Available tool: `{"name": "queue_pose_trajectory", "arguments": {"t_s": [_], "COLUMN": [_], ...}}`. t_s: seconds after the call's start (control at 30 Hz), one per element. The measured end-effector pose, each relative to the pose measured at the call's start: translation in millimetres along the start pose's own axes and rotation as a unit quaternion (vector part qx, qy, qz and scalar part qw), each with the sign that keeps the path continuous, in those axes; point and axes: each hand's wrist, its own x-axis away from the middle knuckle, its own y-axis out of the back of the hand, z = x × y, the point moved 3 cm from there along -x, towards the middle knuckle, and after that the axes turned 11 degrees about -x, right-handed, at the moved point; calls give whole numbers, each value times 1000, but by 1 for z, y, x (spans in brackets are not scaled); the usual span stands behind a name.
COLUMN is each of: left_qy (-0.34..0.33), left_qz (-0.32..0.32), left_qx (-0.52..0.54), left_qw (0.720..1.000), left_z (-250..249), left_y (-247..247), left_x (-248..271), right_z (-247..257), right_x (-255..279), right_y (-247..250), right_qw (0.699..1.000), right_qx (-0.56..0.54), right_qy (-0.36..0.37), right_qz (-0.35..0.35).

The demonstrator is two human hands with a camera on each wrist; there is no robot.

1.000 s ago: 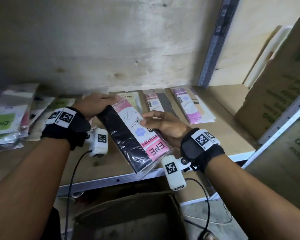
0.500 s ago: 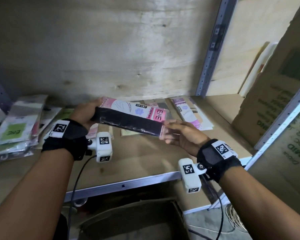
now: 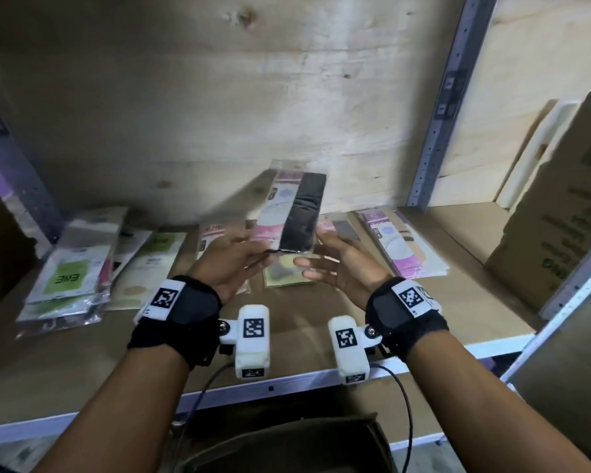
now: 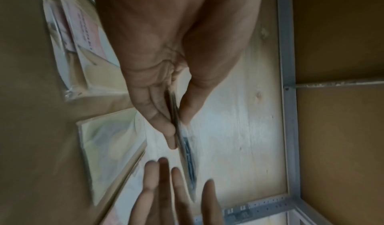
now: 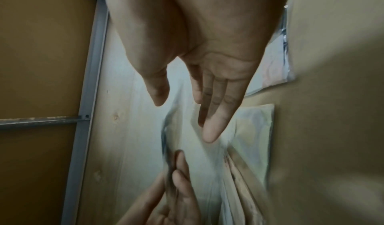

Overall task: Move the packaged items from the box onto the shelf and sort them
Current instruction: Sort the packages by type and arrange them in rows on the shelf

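A pink-and-black stocking package (image 3: 294,209) stands upright above the shelf (image 3: 321,322), blurred by motion. My left hand (image 3: 243,257) pinches its bottom edge between thumb and fingers; the left wrist view shows the thin package (image 4: 187,149) edge-on in that pinch (image 4: 178,130). My right hand (image 3: 331,264) hovers just right of the package with straight fingers and holds nothing. In the right wrist view its fingers (image 5: 209,130) lie near the clear wrapper (image 5: 187,146). The open brown box (image 3: 287,445) sits below the shelf edge.
A pile of green-labelled packages (image 3: 72,268) lies at the shelf's left. Pink packages (image 3: 400,247) lie in a row at the right, a pale yellow one (image 3: 287,274) under my hands. A cardboard carton (image 3: 560,216) and a metal upright (image 3: 437,107) stand at right.
The package has swung from lying crosswise between both hands to standing upright. My right hand has let go of its end and now hovers beside it.
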Motion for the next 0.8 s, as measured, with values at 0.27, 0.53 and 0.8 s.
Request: {"name": "queue_pose_trajectory", "arguments": {"t_s": [0.27,0.53,0.8], "left_qy": [19,60,-2], "left_qz": [1,29,-96], "left_qx": [-133,-221,-117], "left_qw": [991,973,988], "left_z": [9,6,0], "left_y": [-13,-8,15], "left_x": [2,-14,-41], "right_z": [-8,-2,3], "right_x": [-14,-10,11], "right_y": [7,33,63], "right_qw": [996,991,975], "right_qx": [57,129,193], "right_qy": [18,-9,-71], "right_qz": [-58,-15,82]}}
